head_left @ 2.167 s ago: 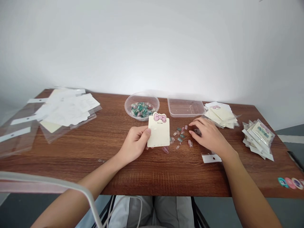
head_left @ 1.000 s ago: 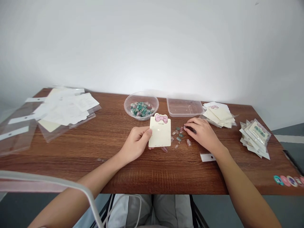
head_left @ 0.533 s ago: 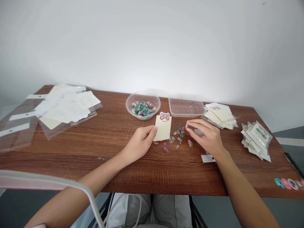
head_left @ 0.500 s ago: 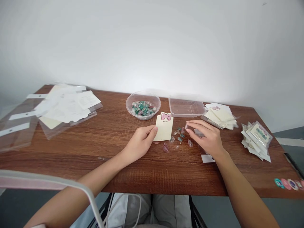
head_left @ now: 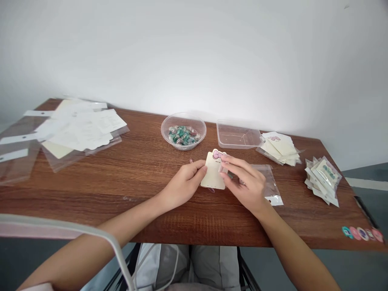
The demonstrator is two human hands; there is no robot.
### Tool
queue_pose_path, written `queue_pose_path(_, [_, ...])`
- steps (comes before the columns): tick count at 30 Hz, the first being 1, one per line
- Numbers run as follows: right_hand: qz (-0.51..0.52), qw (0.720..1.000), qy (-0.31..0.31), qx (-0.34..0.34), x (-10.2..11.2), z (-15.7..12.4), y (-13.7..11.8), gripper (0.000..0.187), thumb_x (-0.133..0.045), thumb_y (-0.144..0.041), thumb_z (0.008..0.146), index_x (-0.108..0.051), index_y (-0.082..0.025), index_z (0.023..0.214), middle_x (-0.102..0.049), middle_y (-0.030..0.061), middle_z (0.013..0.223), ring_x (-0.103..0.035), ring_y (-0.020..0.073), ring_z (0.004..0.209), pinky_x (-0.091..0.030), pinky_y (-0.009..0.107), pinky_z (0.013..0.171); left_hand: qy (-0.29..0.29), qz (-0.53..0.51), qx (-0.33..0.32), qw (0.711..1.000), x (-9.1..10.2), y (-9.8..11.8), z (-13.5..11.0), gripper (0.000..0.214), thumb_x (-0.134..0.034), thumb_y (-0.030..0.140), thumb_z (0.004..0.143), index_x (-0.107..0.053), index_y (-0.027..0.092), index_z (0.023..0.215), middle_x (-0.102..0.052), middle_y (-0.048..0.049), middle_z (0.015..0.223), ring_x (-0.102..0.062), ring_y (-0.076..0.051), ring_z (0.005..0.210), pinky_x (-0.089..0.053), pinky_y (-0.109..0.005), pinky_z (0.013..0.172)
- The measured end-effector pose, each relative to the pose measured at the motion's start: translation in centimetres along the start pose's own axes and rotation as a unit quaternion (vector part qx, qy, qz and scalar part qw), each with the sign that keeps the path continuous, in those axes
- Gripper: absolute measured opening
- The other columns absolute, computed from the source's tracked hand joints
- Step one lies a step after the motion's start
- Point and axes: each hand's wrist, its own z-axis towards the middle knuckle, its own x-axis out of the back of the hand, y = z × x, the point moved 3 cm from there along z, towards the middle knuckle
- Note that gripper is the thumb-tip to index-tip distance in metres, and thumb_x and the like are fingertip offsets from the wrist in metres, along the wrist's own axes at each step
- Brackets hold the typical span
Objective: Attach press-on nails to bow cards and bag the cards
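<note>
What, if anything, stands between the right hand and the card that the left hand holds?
Nothing visible blocks the way. The right hand is over the right side of the card, seemingly pinching a small piece; whether it touches the card is unclear.

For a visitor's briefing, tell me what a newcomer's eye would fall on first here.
Probably the cream card with its pink bow, in the grip of the left hand near centre. Behind it, slightly left, the round bowl of green and pink pieces; at far left, the heap of pale cards.

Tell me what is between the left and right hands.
In the head view: a cream bow card, held by the left hand; the right hand partly covers it.
</note>
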Motion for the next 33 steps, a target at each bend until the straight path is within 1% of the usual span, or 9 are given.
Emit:
queue_pose_path(5, [-0.017, 1.000, -0.023, 0.012, -1.0, -0.6, -0.6, 0.033, -0.071, -0.010, 0.092, -0.073, -0.026, 0.121, -0.079, 0.0079, 0.120, -0.078, 0.0244, 0.110, -0.069, 0.036, 0.090, -0.026, -0.037, 0.011, 0.999, -0.5, 0.0, -0.2, 0.031, -0.041, 0.037, 0.103, -0.063, 0.017, 0.093, -0.066, -0.0019, 0.086, -0.058, -0.018, 0.081, -0.046, -0.030, 0.078])
queue_pose_path(8, [-0.018, 1.000, -0.019, 0.014, -1.2, -0.6, -0.4, 0.034, -0.070, -0.011, 0.093, -0.072, -0.028, 0.122, -0.078, 0.0080, 0.122, -0.076, 0.0260, 0.115, -0.067, 0.043, 0.097, -0.038, -0.044, 0.017, 0.998, -0.7, 0.0, -0.4, 0.030, -0.041, 0.037, 0.103, -0.062, 0.017, 0.095, -0.066, -0.0013, 0.085, -0.057, -0.017, 0.077, -0.045, -0.030, 0.076])
queue_pose_path(11, [-0.015, 0.999, -0.009, 0.028, -1.2, -0.5, -0.3, 0.036, -0.070, -0.009, 0.092, -0.071, -0.027, 0.124, -0.079, 0.0086, 0.120, -0.076, 0.0268, 0.116, -0.065, 0.047, 0.103, -0.045, -0.044, 0.021, 0.998, -0.7, 0.0, -0.5, 0.030, -0.041, 0.037, 0.104, -0.060, 0.017, 0.092, -0.065, -0.0011, 0.084, -0.056, -0.016, 0.074, -0.044, -0.029, 0.074])
queue_pose_path(18, [-0.010, 1.000, -0.018, 0.012, -1.3, -0.6, -0.3, 0.038, -0.070, -0.010, 0.092, -0.072, -0.029, 0.125, -0.077, 0.0084, 0.126, -0.075, 0.0274, 0.118, -0.067, 0.043, 0.097, -0.046, -0.040, 0.021, 0.998, -0.8, 0.0, -0.4, 0.030, -0.041, 0.038, 0.104, -0.058, 0.017, 0.090, -0.065, -0.0013, 0.084, -0.054, -0.016, 0.074, -0.043, -0.029, 0.073])
queue_pose_path(24, [-0.019, 0.999, -0.022, 0.016, -1.5, -0.8, -0.3, 0.035, -0.071, -0.009, 0.092, -0.072, -0.025, 0.123, -0.078, 0.0115, 0.125, -0.074, 0.0264, 0.119, -0.067, 0.043, 0.097, -0.049, -0.043, 0.021, 0.998, -0.9, -0.1, -0.5, 0.030, -0.041, 0.037, 0.104, -0.058, 0.017, 0.091, -0.061, -0.0001, 0.081, -0.050, -0.015, 0.072, -0.042, -0.029, 0.071])
queue_pose_path(28, [-0.022, 0.999, -0.026, 0.006, -1.5, -0.8, -0.2, 0.036, -0.070, -0.010, 0.093, -0.072, -0.028, 0.124, -0.077, 0.0092, 0.126, -0.074, 0.0264, 0.119, -0.067, 0.043, 0.097, -0.048, -0.045, 0.018, 0.998, -0.9, -0.1, -0.5, 0.030, -0.040, 0.037, 0.105, -0.057, 0.018, 0.090, -0.062, -0.0004, 0.082, -0.050, -0.015, 0.073, -0.042, -0.029, 0.073])
queue_pose_path(33, [-0.023, 0.999, -0.025, 0.001, -1.5, -0.9, -0.2, 0.035, -0.070, -0.010, 0.093, -0.073, -0.028, 0.124, -0.078, 0.0083, 0.126, -0.074, 0.0265, 0.119, -0.067, 0.043, 0.097, -0.047, -0.041, 0.012, 0.998, -0.9, -0.2, -0.5, 0.029, -0.041, 0.036, 0.105, -0.058, 0.018, 0.091, -0.064, -0.0005, 0.084, -0.052, -0.014, 0.072, -0.043, -0.028, 0.072])
